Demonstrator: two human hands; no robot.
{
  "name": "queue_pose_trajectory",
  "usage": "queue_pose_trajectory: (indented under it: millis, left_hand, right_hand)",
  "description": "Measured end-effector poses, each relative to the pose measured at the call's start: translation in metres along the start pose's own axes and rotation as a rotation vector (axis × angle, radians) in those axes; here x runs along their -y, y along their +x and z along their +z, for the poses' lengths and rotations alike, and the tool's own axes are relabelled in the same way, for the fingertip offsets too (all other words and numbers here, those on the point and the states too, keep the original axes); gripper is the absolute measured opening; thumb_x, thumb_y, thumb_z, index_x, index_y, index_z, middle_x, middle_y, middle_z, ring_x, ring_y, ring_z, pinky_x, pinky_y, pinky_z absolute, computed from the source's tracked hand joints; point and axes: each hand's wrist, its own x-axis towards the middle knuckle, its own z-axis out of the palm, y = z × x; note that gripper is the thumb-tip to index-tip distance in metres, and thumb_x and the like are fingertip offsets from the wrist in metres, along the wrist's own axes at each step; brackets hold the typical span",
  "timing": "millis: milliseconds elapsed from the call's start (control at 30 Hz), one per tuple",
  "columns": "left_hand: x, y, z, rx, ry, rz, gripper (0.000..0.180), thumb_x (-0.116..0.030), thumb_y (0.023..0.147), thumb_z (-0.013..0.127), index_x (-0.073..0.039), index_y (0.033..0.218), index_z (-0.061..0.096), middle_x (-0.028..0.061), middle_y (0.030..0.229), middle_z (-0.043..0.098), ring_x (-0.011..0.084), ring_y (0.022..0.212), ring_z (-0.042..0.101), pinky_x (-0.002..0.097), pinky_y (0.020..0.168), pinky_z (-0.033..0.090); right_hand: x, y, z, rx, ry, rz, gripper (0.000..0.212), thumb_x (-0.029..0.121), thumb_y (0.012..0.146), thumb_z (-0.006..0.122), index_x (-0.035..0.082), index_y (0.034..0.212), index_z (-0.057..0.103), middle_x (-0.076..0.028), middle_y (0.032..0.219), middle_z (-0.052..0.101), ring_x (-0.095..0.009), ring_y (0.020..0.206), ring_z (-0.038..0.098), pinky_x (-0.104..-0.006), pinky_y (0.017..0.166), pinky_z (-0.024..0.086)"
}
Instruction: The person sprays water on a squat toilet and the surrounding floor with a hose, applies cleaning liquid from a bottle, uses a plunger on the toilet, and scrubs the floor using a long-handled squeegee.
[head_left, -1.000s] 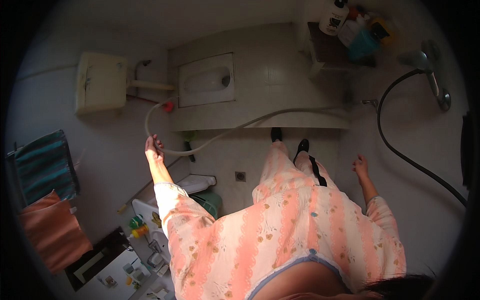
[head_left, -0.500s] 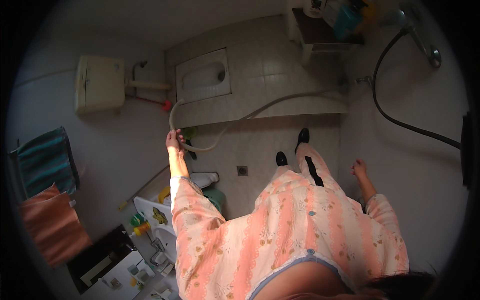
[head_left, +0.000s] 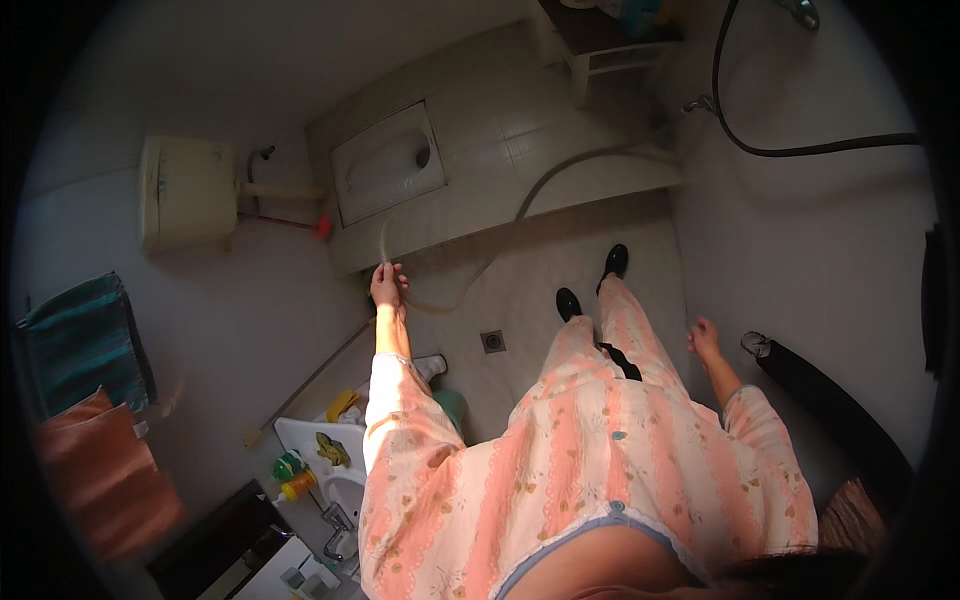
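Note:
My left hand is closed around a pale flexible hose near its free end. The blurred tip sticks up past my fingers toward the squat toilet in the raised tiled floor. From my hand the hose loops down over the lower floor. It then rises over the step as a darker length and runs toward the right wall. On my right side, my right hand hangs in the air with loosely bent fingers and nothing visible in it.
A cream cistern hangs on the left wall above two towels. At lower left is a white washbasin with bottles. Also in view are a floor drain, the step's edge, a small stand and a black shower hose.
My left hand has moved right with the hose, and its tip has shifted along. The view has also shifted, bringing a long dark object into sight at the right.

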Motion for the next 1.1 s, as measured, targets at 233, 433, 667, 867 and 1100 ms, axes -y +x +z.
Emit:
queue_pose_trajectory:
  millis: [233, 433, 667, 867, 1100]
  left_hand:
    - [0.001, -0.005, 0.091, 0.183, 0.159, -0.099, 0.023, -0.021, 0.091, 0.052, -0.005, 0.108, 0.050, 0.0050, 0.084, 0.062, 0.0100, 0.052, 0.052, 0.0221, 0.043, 0.042]
    - [0.000, 0.005, 0.181, 0.279, 0.187, -0.120, 0.024, -0.020, 0.091, 0.051, -0.006, 0.110, 0.046, 0.0054, 0.084, 0.062, 0.0113, 0.052, 0.053, 0.0238, 0.044, 0.042]
    - [-0.036, 0.032, 0.272, 0.283, 0.193, -0.068, 0.030, -0.020, 0.091, 0.052, -0.008, 0.114, 0.038, 0.0070, 0.089, 0.064, 0.0137, 0.057, 0.055, 0.0275, 0.047, 0.042]
    - [-0.094, 0.057, 0.307, 0.264, 0.120, 0.064, 0.026, -0.016, 0.091, 0.051, -0.008, 0.111, 0.037, 0.0068, 0.091, 0.064, 0.0146, 0.062, 0.056, 0.0286, 0.048, 0.043]
    - [-0.090, 0.041, 0.330, 0.191, 0.031, 0.181, 0.022, -0.018, 0.091, 0.051, -0.008, 0.108, 0.041, 0.0046, 0.082, 0.060, 0.0133, 0.060, 0.056, 0.0254, 0.047, 0.041]
  right_hand:
    - [-0.035, -0.015, -0.007, -0.083, 0.029, 0.086, 0.043, 0.012, 0.088, 0.047, 0.005, 0.130, 0.039, -0.010, 0.121, 0.049, -0.016, 0.084, 0.058, -0.0268, 0.059, 0.052]
    - [-0.041, -0.022, -0.009, -0.135, 0.193, 0.097, 0.040, 0.008, 0.086, 0.048, 0.004, 0.126, 0.043, -0.012, 0.123, 0.047, -0.017, 0.080, 0.060, -0.0314, 0.058, 0.054]
    - [-0.065, -0.026, -0.016, -0.175, 0.265, 0.061, 0.041, 0.009, 0.086, 0.049, 0.006, 0.126, 0.043, -0.011, 0.123, 0.047, -0.018, 0.083, 0.060, -0.0296, 0.058, 0.052]
    - [-0.072, -0.045, -0.020, -0.156, 0.273, 0.142, 0.042, 0.012, 0.090, 0.044, 0.005, 0.131, 0.037, -0.014, 0.125, 0.045, -0.020, 0.092, 0.058, -0.0328, 0.066, 0.053]
    - [-0.078, -0.043, -0.019, -0.179, 0.353, 0.237, 0.043, 0.013, 0.091, 0.044, 0.008, 0.133, 0.036, -0.014, 0.129, 0.044, -0.021, 0.095, 0.057, -0.0337, 0.067, 0.052]
